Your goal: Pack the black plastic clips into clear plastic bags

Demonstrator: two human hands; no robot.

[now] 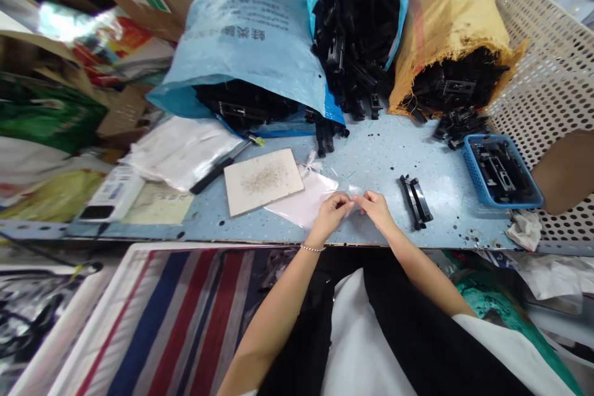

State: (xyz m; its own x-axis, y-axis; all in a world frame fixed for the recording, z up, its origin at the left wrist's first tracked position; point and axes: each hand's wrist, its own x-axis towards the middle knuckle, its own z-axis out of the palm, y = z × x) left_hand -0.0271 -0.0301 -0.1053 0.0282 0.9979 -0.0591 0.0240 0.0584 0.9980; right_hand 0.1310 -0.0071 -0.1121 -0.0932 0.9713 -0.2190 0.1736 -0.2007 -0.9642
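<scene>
My left hand (332, 213) and my right hand (374, 206) meet over the front of the blue bench, fingers pinched together. Between them is a small clear plastic bag (354, 190), gripped at its edge by both hands. Under and beside my left hand lies a flat whitish plastic sheet or bag (304, 201). A pale rectangular board (263, 180) with a dark speckled middle rests partly on that sheet. To the right of my right hand, a pair of black plastic parts (416, 201) lies side by side on the bench.
Behind stand a light blue sack (250, 31), another blue sack (403, 6) and a yellow sack (457, 0), all spilling black parts. A blue basket (503, 200) of parts sits right, by a perforated white crate (547, 62). A black-handled tool (216, 172) lies left.
</scene>
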